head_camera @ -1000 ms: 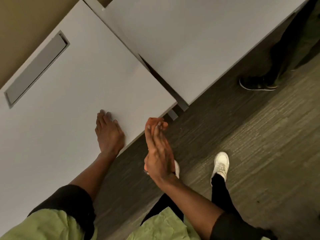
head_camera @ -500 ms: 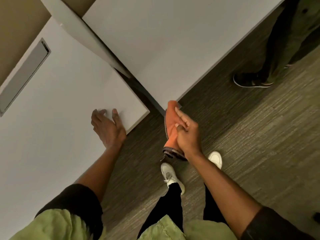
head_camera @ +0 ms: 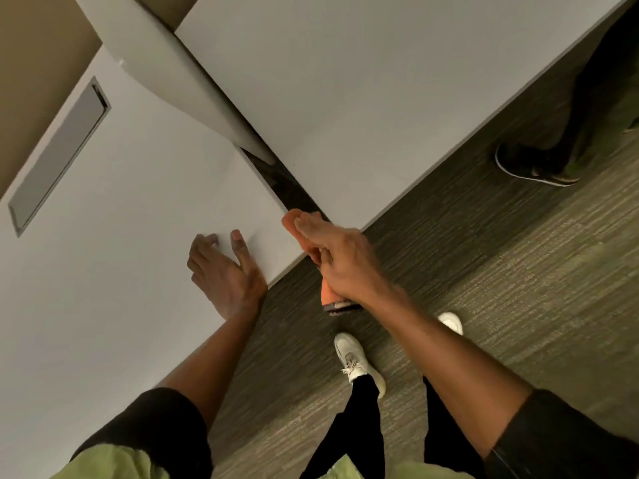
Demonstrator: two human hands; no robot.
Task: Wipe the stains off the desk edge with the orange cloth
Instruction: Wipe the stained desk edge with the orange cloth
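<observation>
Sleeves: black cuffs over a light green top (head_camera: 114,461), at the bottom of the view, with both forearms reaching up from them.
Shoes: two white shoes (head_camera: 358,363) on the grey-green carpet (head_camera: 484,305), below the right hand's wrist.
Left hand (head_camera: 226,271): lies palm down on the white desk (head_camera: 121,271) top, fingers loosely spread, thumb apart from the rest, grasping nothing; its heel sits at the desk's front edge.
Right hand (head_camera: 340,261): fingers stretched long and close together, pressing the orange cloth (head_camera: 326,292) flat against the desk's corner; the thumb tucks in against the cloth.
Orange cloth: trapped between the right fingers and the desk's side edge at the corner; one end peeps out beyond the fingertips, the other hangs below the wrist, showing a darker hem.
Stains: too blurred to tell on the edge.
Gap: a dark slot (head_camera: 287,184) just beyond the right fingertips, between this desk and a second white desk (head_camera: 345,81).
Divider: a pale panel (head_camera: 166,63) runs up-left from the gap.
Cable tray lid (head_camera: 58,153): grey, set flush, well left of the left fingers.
Other person: a dark shoe (head_camera: 532,165) and trouser leg, far right.
</observation>
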